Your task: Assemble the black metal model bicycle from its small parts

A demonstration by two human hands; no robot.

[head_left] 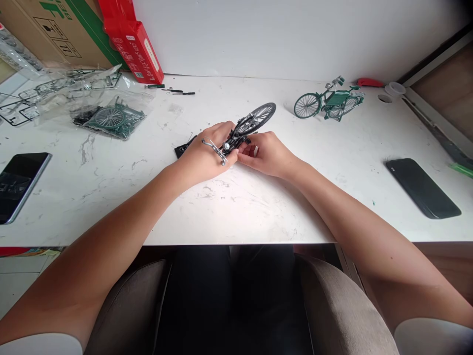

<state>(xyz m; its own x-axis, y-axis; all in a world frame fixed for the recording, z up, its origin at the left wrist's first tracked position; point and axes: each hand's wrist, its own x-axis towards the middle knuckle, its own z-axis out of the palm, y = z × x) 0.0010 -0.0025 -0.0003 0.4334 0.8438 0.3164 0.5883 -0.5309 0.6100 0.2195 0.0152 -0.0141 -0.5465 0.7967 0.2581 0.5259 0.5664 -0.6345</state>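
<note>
A black model bicycle [254, 120] with silver handlebars is tilted in my hands above the white table, its spoked wheel pointing up and to the right. My left hand [207, 155] is closed around the frame near the handlebars, which stick out over the back of that hand. Close against the frame from the right, my right hand [266, 153] has its fingers bent in a pinch by the black parts below the wheel. What lies between those fingertips is too small to make out. Behind my left hand, a flat black piece [184, 148] lies partly hidden on the table.
A finished green model bicycle [334, 98] stands at the back right. Clear bags of green and black parts [111, 118] lie at the left. Phones [24, 185] rest at both sides. A red box [136, 49] and small black tools [181, 92] are at the back.
</note>
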